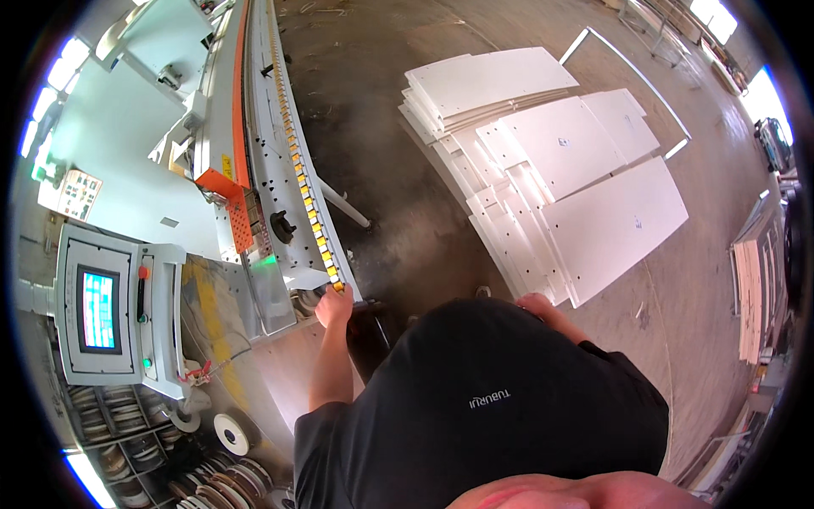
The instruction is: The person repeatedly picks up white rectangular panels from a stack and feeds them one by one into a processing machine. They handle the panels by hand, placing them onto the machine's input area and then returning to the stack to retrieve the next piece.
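My left hand point(333, 306) is closed around the near end of a long rail of yellow and white rollers point(315, 227). The rail runs along the edge of a grey machine point(284, 182). Close to the near corner of the stacked white panels point(615, 229) is my right hand point(538, 305). My body partly hides it, and its fingers do not show well enough to tell whether they grip a panel. Several of these flat panels have small holes and lie in overlapping piles, front right of me.
A control box with a lit screen point(99, 310) stands at the left. Below it, a rack point(119, 424) holds rolls of edging, with more rolls point(233, 485) beside it. An orange guard point(239, 222) borders the machine. Wooden boards point(749, 288) stand at the far right.
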{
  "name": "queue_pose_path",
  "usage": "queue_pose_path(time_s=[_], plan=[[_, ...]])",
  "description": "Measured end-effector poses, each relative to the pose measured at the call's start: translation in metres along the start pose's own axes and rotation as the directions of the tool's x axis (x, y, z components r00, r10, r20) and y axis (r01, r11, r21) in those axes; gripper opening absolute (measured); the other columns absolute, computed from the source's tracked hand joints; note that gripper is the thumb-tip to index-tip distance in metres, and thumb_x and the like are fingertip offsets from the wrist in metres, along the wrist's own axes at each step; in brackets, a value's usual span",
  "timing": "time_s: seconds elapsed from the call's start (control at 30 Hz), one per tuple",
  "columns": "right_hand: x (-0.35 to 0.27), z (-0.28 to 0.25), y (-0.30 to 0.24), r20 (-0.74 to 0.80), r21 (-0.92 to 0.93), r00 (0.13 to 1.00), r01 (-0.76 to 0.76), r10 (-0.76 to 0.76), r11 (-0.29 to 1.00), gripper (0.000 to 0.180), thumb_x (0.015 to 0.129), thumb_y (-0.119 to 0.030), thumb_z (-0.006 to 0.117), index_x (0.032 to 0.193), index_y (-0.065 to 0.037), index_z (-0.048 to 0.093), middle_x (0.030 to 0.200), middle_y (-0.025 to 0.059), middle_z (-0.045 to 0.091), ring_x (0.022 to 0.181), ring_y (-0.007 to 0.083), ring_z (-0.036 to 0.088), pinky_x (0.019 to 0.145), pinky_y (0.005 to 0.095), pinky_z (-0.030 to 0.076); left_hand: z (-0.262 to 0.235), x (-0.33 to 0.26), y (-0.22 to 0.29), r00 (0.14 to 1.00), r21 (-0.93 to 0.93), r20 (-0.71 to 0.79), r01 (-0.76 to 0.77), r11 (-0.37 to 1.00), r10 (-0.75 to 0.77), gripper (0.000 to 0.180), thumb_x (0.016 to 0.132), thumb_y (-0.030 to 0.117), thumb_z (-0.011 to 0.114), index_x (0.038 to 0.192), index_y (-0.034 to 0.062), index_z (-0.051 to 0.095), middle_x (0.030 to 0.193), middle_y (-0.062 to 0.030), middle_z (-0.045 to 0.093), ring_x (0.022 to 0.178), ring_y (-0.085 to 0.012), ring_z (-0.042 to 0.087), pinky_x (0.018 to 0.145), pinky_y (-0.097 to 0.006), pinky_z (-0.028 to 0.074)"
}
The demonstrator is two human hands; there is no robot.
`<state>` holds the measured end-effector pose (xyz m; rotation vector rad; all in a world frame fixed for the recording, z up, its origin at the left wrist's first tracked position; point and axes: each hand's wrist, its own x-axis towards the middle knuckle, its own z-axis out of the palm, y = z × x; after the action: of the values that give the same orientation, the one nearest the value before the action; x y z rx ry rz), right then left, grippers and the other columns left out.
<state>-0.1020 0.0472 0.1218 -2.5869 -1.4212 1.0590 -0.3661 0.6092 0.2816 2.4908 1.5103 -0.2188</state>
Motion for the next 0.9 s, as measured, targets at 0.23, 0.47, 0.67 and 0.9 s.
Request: queue_pose_path(time_s=[0.23, 0.47, 0.67, 0.9], plan=[[0.006, 0.019, -0.005, 0.003, 0.123, 0.999, -0.037, 0.037, 0.992, 0.03, 0.089, -0.024, 0.067, 0.117, -0.014, 0.065, 0.094, 0.0136, 0.073, 0.099, 0.0348, 0.071, 0.085, 0.0477, 0.057, -0.001, 0.008, 0.001, 1.0, 0.003, 0.016, -0.015, 1.0, 0.015, 0.062, 0.093, 0.063, 0.058, 0.112, 0.0047, 0.068, 0.102, -0.0227, 0.077, 0.099, -0.0396, 0.074, 0.088, -0.051, 0.056], [-0.016, 0.0, -0.07, 0.002, 0.593, 0.886, -0.374, 0.463, 0.713, 0.044, 0.092, -0.048, 0.064, 0.105, -0.009, 0.078, 0.105, 0.0188, 0.076, 0.104, 0.037, 0.071, 0.091, 0.0489, 0.056, 0.008, 0.013, -0.007, 0.999, -0.004, -0.014, -0.049, 0.999, 0.049, 0.059, 0.093, 0.062, 0.059, 0.107, 0.0051, 0.067, 0.098, -0.0212, 0.077, 0.095, -0.0391, 0.075, 0.085, -0.051, 0.057], [-0.084, 0.023, -0.086, 0.078, 0.654, 0.8, -0.491, 0.595, 0.575, 0.055, 0.091, -0.058, 0.062, 0.109, -0.008, 0.078, 0.109, 0.0205, 0.076, 0.103, 0.0395, 0.071, 0.092, 0.0479, 0.055, 0.016, 0.01, -0.012, 0.991, -0.013, -0.071, -0.115, 0.993, 0.114, 0.058, 0.092, 0.061, 0.061, 0.108, 0.0051, 0.06, 0.093, -0.0192, 0.076, 0.089, -0.0403, 0.075, 0.081, -0.053, 0.058], [-0.136, 0.113, -0.029, 0.039, 0.501, 0.858, -0.46, 0.511, 0.733, 0.047, 0.093, -0.051, 0.065, 0.11, -0.01, 0.079, 0.111, 0.0153, 0.077, 0.103, 0.0353, 0.072, 0.091, 0.0444, 0.055, 0.029, -0.018, -0.007, 0.852, -0.1, -0.436, -0.364, 0.926, 0.288, 0.061, 0.089, 0.033, 0.073, 0.141, 0.008, 0.053, 0.134, -0.0147, 0.061, 0.126, -0.0368, 0.056, 0.105, -0.05, 0.044]])
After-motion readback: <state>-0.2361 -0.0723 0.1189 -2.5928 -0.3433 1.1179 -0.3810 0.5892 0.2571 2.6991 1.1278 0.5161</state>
